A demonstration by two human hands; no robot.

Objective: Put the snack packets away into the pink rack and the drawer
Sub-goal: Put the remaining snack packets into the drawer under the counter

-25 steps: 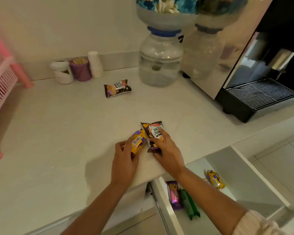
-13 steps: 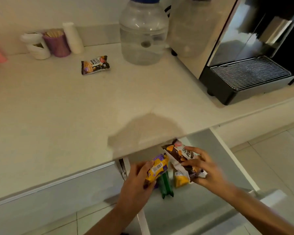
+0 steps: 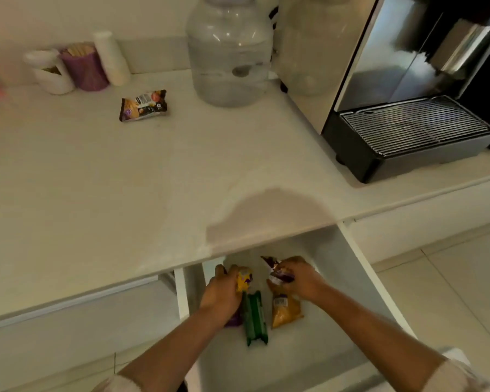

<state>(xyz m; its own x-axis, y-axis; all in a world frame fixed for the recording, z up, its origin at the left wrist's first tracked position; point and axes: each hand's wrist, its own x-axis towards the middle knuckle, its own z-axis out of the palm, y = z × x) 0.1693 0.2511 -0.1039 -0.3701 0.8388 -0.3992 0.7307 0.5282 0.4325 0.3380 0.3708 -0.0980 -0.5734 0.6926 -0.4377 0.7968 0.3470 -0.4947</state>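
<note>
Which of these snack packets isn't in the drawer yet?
The brown cookie packet lying alone on the countertop, near the purple cup. The rest are inside the open drawer or gripped by the hands over it.

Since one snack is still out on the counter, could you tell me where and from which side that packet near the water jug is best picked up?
The snack packet lies flat on the countertop, long axis roughly left to right, with clear space all round it. I would come from above and pinch across its short width at the middle, where the puffed body gives the fingers something to close on; the flat crimped ends would probably slip.
</note>
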